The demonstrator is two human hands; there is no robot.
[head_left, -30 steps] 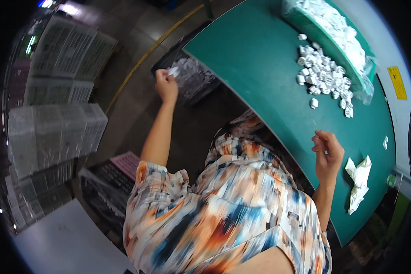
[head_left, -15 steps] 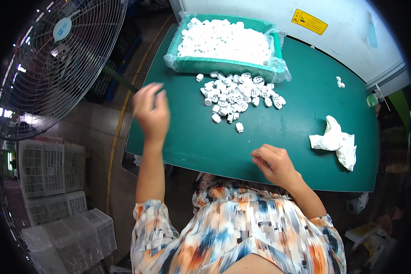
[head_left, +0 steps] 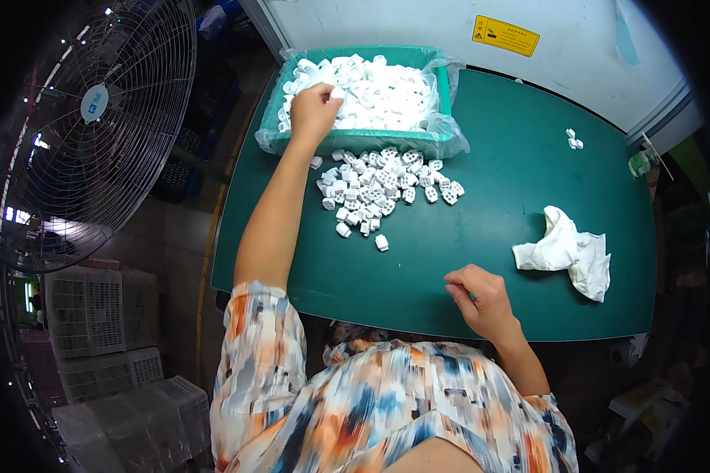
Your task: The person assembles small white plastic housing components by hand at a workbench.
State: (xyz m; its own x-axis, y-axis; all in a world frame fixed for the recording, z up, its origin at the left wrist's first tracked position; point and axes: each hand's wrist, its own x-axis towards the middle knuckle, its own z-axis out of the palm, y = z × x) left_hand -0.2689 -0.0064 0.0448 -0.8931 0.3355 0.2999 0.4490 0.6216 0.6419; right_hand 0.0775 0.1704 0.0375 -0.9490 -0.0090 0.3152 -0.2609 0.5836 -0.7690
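Head view: left hand [head_left: 314,110] pinches white parts [head_left: 375,88] in bin [head_left: 443,83]; right hand [head_left: 481,298] curled, well apart.

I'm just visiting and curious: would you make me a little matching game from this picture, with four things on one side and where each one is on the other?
Things:
1. left hand
2. right hand
3. crumpled white cloth
4. loose pile of small white parts

Places:
A. on the green table, in front of the bin
B. at the table's near edge
C. reaching into the green bin of white parts
D. on the table's right side

Pairs: 1-C, 2-B, 3-D, 4-A
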